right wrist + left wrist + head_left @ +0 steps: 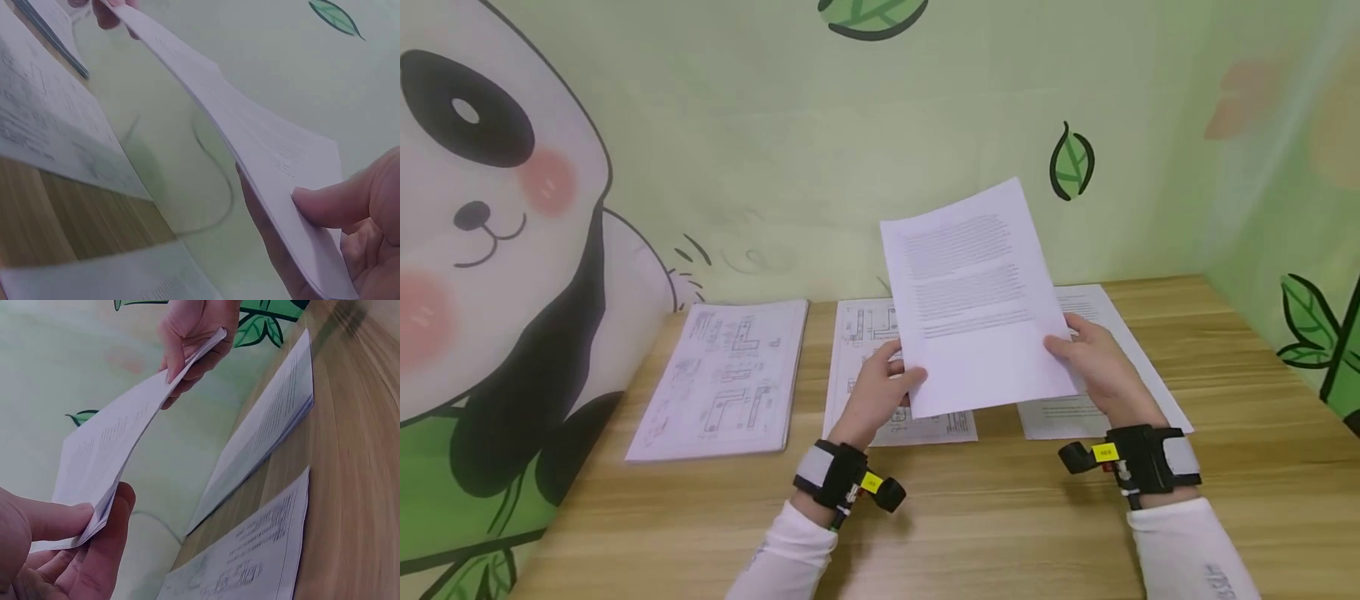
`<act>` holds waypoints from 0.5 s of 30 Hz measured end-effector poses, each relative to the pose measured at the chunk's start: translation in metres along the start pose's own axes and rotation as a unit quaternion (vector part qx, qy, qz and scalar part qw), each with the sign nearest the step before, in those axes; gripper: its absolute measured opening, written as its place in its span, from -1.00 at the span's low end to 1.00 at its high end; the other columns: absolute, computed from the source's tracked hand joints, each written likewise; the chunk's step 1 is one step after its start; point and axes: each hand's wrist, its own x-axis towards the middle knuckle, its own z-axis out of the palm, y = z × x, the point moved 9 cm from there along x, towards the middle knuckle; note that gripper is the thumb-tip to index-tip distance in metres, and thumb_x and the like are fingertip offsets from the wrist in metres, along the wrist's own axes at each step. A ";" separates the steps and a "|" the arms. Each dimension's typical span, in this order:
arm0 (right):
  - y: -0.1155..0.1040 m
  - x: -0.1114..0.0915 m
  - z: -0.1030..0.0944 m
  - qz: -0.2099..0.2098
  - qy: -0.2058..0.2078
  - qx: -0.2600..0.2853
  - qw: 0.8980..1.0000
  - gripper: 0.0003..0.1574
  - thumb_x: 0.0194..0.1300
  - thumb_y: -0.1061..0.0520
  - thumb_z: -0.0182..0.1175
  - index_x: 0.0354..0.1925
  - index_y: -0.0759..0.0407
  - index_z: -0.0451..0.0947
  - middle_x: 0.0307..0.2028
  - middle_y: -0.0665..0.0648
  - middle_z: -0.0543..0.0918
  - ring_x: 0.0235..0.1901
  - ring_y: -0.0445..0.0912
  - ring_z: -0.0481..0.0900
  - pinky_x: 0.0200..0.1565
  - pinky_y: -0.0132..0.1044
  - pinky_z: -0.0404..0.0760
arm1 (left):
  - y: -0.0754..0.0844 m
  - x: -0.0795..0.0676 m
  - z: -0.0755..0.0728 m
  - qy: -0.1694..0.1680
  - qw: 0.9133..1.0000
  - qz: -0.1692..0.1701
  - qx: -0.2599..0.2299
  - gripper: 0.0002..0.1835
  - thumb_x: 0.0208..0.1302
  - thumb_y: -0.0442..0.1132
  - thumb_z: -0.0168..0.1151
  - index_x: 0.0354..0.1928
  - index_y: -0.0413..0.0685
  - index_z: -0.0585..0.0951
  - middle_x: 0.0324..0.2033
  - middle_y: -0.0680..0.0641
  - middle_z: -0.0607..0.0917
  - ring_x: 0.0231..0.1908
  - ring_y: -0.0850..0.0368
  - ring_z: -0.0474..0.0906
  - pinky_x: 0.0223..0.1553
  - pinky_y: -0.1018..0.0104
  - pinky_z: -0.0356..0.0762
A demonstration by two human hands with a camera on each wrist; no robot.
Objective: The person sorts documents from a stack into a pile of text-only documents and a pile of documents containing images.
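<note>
Thin white printed sheaf (977, 300) held above the wooden tabletop (1000, 517), left hand (880, 387) and right hand (1097, 362) pinching its near corners. Likely to sag or fan apart, given such shallow corner grips. Could slide onto the white text pages (1112, 333) lying beneath.

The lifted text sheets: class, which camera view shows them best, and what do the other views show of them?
The head view: the text sheets face the camera whole, left hand and right hand pinching their lower edges. Both wrist views show the sheets edge-on, with the near hand's thumb on top.
</note>
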 end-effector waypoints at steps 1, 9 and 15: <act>0.003 0.000 -0.004 0.000 -0.001 -0.005 1.000 -0.27 0.41 0.07 -0.08 0.42 0.28 -0.05 0.17 0.47 0.43 -0.18 -0.15 0.57 -0.28 -0.39 0.59 | 0.000 0.001 0.005 -0.003 1.000 -0.002 -0.002 -0.45 0.26 -0.20 0.17 0.29 0.06 0.32 -0.08 -0.17 0.68 -0.24 0.07 0.67 -0.32 0.27 0.68; 0.025 -0.002 -0.036 0.018 0.001 -0.042 0.999 -0.21 0.42 0.01 -0.11 0.43 0.31 -0.13 0.16 0.48 0.39 -0.25 -0.20 0.54 -0.27 -0.38 0.55 | -0.005 0.008 0.036 -0.022 0.999 -0.035 0.003 -0.43 0.17 -0.24 0.25 0.26 -0.08 0.41 -0.26 -0.14 0.68 -0.48 0.14 0.65 -0.35 0.30 0.69; 0.040 -0.003 -0.060 0.046 0.031 -0.067 0.996 -0.15 0.40 -0.05 -0.11 0.44 0.31 -0.18 0.23 0.54 0.30 -0.08 0.01 0.47 -0.21 -0.32 0.49 | -0.007 0.013 0.060 -0.044 0.998 -0.032 0.007 -0.38 0.14 -0.27 0.26 0.29 -0.09 0.37 -0.15 -0.13 0.65 -0.45 0.14 0.66 -0.24 0.21 0.71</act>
